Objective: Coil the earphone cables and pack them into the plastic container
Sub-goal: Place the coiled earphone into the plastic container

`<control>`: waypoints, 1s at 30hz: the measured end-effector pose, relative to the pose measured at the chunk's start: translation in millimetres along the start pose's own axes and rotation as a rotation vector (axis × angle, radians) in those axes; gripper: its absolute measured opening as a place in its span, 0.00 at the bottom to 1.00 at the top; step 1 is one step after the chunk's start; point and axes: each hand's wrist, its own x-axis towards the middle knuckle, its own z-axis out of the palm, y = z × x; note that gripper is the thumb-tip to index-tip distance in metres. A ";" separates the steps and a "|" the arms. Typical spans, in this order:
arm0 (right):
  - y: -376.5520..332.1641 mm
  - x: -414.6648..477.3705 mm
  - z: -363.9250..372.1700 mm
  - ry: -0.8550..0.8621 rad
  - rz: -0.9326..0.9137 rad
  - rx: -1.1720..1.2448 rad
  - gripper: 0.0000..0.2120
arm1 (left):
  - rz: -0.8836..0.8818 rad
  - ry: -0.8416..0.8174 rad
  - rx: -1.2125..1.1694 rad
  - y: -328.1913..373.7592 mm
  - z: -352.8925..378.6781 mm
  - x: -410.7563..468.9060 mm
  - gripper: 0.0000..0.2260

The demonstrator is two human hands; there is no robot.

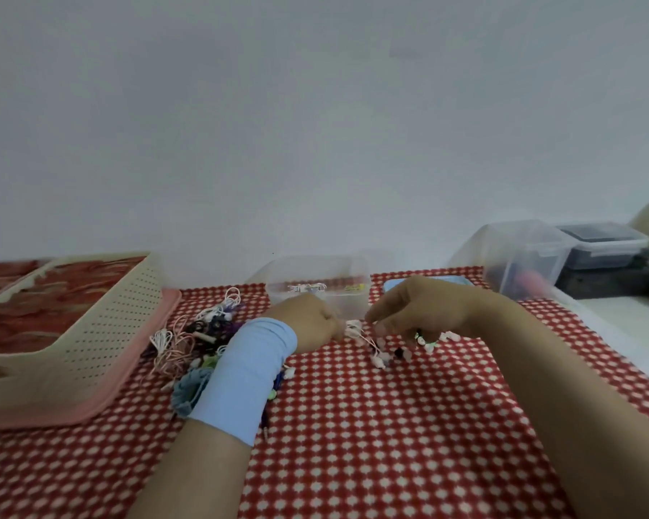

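Left hand (pixel 308 321), right hand (pixel 418 309) pinch earphone cable (pixel 366 344) over red dotted cloth (pixel 390 436); grey wall (pixel 315 125)

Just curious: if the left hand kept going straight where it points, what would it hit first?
Likely the clear rectangular plastic container just beyond the left hand, which pinches a white earphone cable; depth unclear.

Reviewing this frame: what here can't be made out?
Head view only.
1. Left hand grip on the white earphone cable: fingertips hidden behind its knuckles; right hand fingertips blurred.
2. Plastic container contents: blurred through its cloudy wall.
3. Earphone pile: partly behind the blue sleeve.
4. Basket: cut by left edge.
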 end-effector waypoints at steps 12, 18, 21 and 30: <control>23.6 4.4 -19.4 -0.027 0.234 -0.476 0.09 | 0.059 0.114 0.080 9.5 -5.1 3.4 0.13; 23.1 4.6 -14.6 0.022 0.234 -0.524 0.05 | 0.207 -0.077 0.036 13.8 16.8 7.6 0.12; 16.5 -1.3 -15.8 0.077 0.146 -0.425 0.02 | 0.186 -0.058 0.062 9.0 20.8 11.5 0.11; 3.7 5.1 2.6 0.158 -0.080 0.004 0.05 | 0.204 0.024 -0.094 -6.7 26.1 16.5 0.04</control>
